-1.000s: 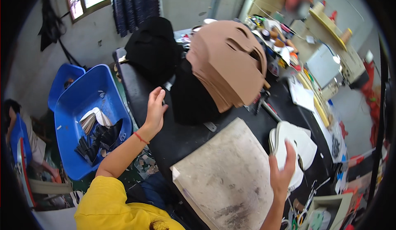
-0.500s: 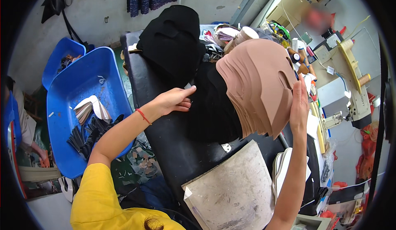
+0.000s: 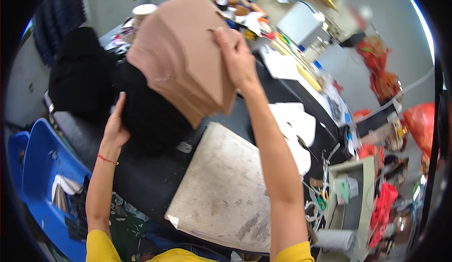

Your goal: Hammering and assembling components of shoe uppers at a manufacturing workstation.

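Observation:
A thick stack of tan, curved cut pieces (image 3: 183, 55) with slots lies fanned over a stack of black cut pieces (image 3: 146, 107). My right hand (image 3: 238, 57) grips the tan stack at its right edge, fingertips over the top piece near a slot. At the left edge of the lower black stack is my left hand (image 3: 114, 126), its thumb stretched up and apart from the fingers. Those fingers are partly hidden and blurred beside the black material. Another black pile (image 3: 80, 74) sits farther left on the dark table (image 3: 132, 177).
A stained pale board (image 3: 219, 186) lies in front of the stacks. White pattern pieces (image 3: 294, 125) rest to its right. On the left stand blue tubs (image 3: 37, 168) with scraps inside. Spools and clutter (image 3: 235, 8), a sewing machine (image 3: 339, 22) and a grey drawer (image 3: 351, 201) line the far and right sides.
My view has swung to the right, so the stacks appear farther left. My right hand has gone from lying flat along the tan stack's side to gripping its edge.

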`<state>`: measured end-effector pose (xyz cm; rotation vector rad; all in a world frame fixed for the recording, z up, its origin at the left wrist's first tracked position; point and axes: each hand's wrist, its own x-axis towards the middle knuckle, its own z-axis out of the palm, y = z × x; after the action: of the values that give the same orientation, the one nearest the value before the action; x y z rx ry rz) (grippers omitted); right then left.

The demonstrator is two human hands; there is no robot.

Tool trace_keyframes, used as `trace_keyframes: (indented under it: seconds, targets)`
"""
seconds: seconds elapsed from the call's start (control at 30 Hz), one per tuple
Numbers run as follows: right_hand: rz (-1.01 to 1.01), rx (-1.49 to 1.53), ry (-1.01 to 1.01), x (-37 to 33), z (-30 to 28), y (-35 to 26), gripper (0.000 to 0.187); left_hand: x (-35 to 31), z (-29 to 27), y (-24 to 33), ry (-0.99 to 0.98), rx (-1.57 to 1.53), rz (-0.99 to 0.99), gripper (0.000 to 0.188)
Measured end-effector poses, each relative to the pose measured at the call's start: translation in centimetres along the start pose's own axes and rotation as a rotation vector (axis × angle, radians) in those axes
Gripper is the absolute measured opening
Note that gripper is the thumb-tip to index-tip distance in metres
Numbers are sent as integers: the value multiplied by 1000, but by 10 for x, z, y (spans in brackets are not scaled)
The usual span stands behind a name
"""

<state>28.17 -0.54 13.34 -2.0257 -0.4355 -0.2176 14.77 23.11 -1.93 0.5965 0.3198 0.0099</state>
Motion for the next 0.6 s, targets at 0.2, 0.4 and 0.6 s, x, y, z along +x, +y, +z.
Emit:
trace_keyframes:
  seconds: [0.2, 0.4, 0.6]
  targets:
    - [-230, 243, 240, -62, -18, 28, 67, -3, -6, -19, -196, -52, 69, 35]
    - [-504, 486, 392, -138, -129, -6, 72, -52, 95, -42, -582, 64, 160, 34]
    - [-421, -452, 827, -246, -351, -15, 51, -88, 271, -162, -866, -33, -242, 28]
